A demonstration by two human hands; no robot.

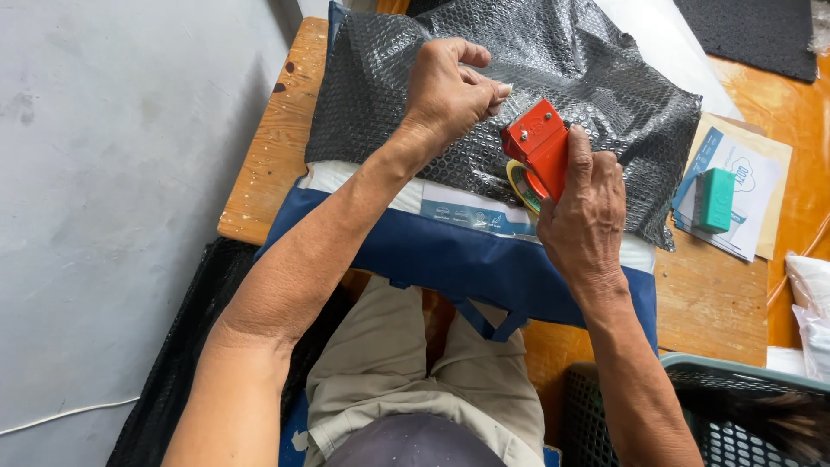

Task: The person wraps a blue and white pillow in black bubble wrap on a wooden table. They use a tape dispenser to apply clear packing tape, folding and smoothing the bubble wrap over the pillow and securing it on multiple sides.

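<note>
Seen from the head camera, looking straight down over the knees in beige trousers [380,380]. On the wooden table [277,147] a parcel wrapped in black bubble wrap [562,60], lying on top of a blue cloth bag [432,251] with a white and light blue printed panel along its upper edge. Left hand [445,91] resting on the bubble wrap near the middle of the parcel, fingers curled and pinched together at the tips, seemingly on a small pale end of tape; whether anything is really held between them, cannot tell. Right hand [584,212] closed firmly around the handle of an orange tape dispenser [538,143], with the thumb pressed along its side. Dispenser head touching the bubble wrap just beside the left fingertips, and a roll of tape [521,183] with a yellowish-green edge showing under it. To the right of the parcel, a small green box [715,199] lying on white and blue printed papers [743,186], on top of a tan envelope. At the lower right, a dark plastic basket with a teal rim [743,367]. At the left, grey floor [104,173] and a black mesh sheet [173,363] hanging beside the table. At the top right corner, a dark mat [752,30].
</note>
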